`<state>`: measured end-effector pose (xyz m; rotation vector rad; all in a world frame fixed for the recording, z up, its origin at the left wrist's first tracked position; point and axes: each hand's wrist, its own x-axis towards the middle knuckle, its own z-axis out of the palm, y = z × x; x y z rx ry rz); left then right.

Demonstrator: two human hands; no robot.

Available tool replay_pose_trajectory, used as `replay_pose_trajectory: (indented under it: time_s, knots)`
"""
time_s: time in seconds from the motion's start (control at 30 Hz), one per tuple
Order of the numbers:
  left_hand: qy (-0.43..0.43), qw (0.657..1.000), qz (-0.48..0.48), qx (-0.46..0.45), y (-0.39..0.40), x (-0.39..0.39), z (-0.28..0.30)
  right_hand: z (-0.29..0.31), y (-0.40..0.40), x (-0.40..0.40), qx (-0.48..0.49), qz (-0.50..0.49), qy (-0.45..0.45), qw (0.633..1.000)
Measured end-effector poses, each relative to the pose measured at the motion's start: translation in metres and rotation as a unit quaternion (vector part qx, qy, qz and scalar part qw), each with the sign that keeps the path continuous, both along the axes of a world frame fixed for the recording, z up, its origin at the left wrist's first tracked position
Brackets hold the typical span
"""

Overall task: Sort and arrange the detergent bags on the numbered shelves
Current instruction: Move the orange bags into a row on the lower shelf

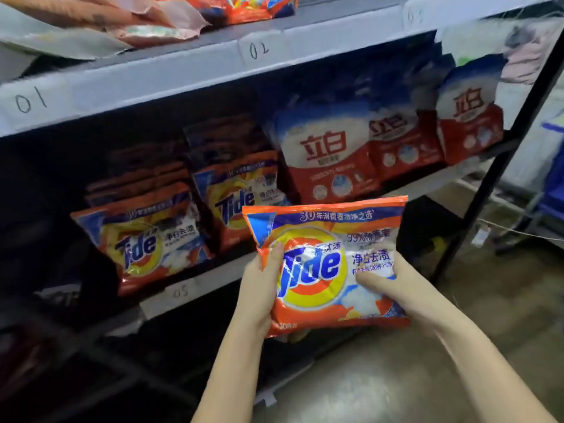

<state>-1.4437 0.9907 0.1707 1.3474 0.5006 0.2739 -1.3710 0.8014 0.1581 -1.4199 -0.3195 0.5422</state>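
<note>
Storeroom setting; grey metal shelving [189, 71] with handwritten number labels on the shelf edges, concrete floor below right

Labels 01 [30, 100] and 02 [258, 49] are read on the upper shelf edge; a third label [415, 14] further right is too blurred to read. 05 [180, 290] is made out on the lower edge

Middle shelf: two stacks of Tide bags, the left stack [143, 239] and the centre stack [236, 199], then a row of red-and-white bags [332, 157] to the right. Pink and orange packs [171, 22] are seen on the top shelf, cut off by the frame

The held Tide bag [329, 264] is carried upright in front of the shelving, below the red-and-white row, clear of any shelf. It is gripped by the left hand [259, 285] at its left edge, thumb over the front, and by the right hand [393, 288] at the lower right, fingers dug into the film

Handling, as judged: a soft powder pouch, contents shifting and dimpling under the fingers; glossy film likely slippery; moderate weight suggested by the two-handed hold. Best taken at both side edges or supported from beneath; the top seal is thin and floppy

Hidden or unclear: the back of the pouch and the fingers behind it; the depth of each stack; the dark lower shelf at left; small print on the shelved bags is smeared by blur
</note>
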Motion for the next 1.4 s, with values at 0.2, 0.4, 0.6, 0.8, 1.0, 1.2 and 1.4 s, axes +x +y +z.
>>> replay_pose_trajectory:
  time_s: [0.2,0.4,0.6,0.8,1.0,1.2,1.4]
  knots:
    - [0.129,0.99,0.033,-0.048,-0.009,-0.034,-0.102,-0.108,0.001,-0.028,-0.06,0.018,0.094,0.994]
    - [0.223,0.971,0.073,-0.045,0.017,-0.054,-0.188,-0.199,0.039,-0.037,-0.125,0.022,0.142,0.982]
    - [0.252,0.957,0.14,-0.029,0.084,-0.058,-0.268,-0.278,0.117,-0.024,-0.144,0.068,0.126,0.979]
    - [0.187,0.952,0.243,-0.004,0.172,-0.028,-0.35,-0.343,0.215,0.025,-0.136,0.131,0.027,0.982]
    - [0.116,0.935,0.326,0.072,0.255,0.0,-0.405,-0.389,0.312,0.065,-0.1,0.188,-0.068,0.975]
    - [0.0,0.915,0.378,0.139,0.325,0.029,-0.439,-0.427,0.392,0.093,-0.065,0.186,-0.144,0.97]
    - [-0.106,0.892,0.405,0.17,0.382,0.047,-0.448,-0.425,0.446,0.1,-0.045,0.166,-0.21,0.962]
